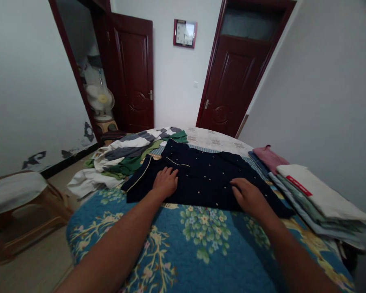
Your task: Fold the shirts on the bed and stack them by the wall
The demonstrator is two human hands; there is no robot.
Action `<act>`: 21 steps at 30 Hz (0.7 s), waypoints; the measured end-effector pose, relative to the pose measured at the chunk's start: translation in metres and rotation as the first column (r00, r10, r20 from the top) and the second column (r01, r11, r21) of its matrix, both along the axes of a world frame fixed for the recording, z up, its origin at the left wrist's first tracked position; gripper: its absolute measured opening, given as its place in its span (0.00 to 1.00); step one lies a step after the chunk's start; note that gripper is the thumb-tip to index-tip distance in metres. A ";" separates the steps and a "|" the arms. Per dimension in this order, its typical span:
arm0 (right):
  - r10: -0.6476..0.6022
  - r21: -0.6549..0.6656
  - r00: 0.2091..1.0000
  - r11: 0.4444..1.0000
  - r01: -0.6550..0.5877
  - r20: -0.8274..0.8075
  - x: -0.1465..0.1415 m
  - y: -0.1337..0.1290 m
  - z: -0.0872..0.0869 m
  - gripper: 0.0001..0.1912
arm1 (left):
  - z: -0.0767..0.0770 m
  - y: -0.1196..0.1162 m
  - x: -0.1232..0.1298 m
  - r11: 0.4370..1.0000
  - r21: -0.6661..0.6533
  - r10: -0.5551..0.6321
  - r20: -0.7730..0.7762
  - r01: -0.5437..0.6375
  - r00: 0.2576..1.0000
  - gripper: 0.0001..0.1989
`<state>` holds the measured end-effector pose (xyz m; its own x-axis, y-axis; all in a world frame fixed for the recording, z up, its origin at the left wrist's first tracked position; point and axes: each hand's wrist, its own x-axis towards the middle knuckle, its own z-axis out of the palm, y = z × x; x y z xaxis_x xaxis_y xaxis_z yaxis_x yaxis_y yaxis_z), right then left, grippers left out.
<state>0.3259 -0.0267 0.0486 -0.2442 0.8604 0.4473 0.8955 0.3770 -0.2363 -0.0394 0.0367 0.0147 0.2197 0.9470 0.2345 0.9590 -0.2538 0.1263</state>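
A dark navy shirt (207, 171) with small pale dots and pale piping lies spread sideways across the floral cover, its collar end towards the left. My left hand (166, 182) rests flat on the shirt near the collar end, fingers stretched out. Over the lower part of the shirt, on the right, is my right hand (245, 193). Its fingers are bent, with a gap showing between thumb and forefinger, and I see no cloth gripped in it.
Crumpled white, grey and green clothes (125, 154) lie at the left edge. Folded clothes (311, 195) are stacked on the right, beside the wall. The blue floral cover (183, 252) drapes the rounded table. A wooden stool (21, 195) stands lower left.
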 end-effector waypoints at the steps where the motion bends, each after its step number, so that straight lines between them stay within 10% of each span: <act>1: 0.033 -0.028 0.999 0.999 -0.034 -0.003 -0.017 0.010 0.004 0.16 | -0.005 0.001 -0.001 1.000 0.002 0.008 0.010 -0.008 1.000 0.27; 11: 0.011 -0.352 0.993 0.934 -0.051 -0.115 -0.166 0.134 -0.017 0.30 | -0.018 0.002 -0.007 1.000 0.010 0.020 0.064 -0.021 0.998 0.34; 21: -0.211 -0.298 0.963 0.942 0.155 -0.167 -0.176 0.146 -0.040 0.13 | -0.015 0.007 -0.005 0.984 -0.038 0.174 0.051 -0.172 0.983 0.37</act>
<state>0.1502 0.1193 0.0084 -0.0035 0.9788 0.2050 0.8690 0.1044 -0.4837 -0.0449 0.0433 -0.0007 0.0395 0.9771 0.2089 0.9797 -0.0790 0.1844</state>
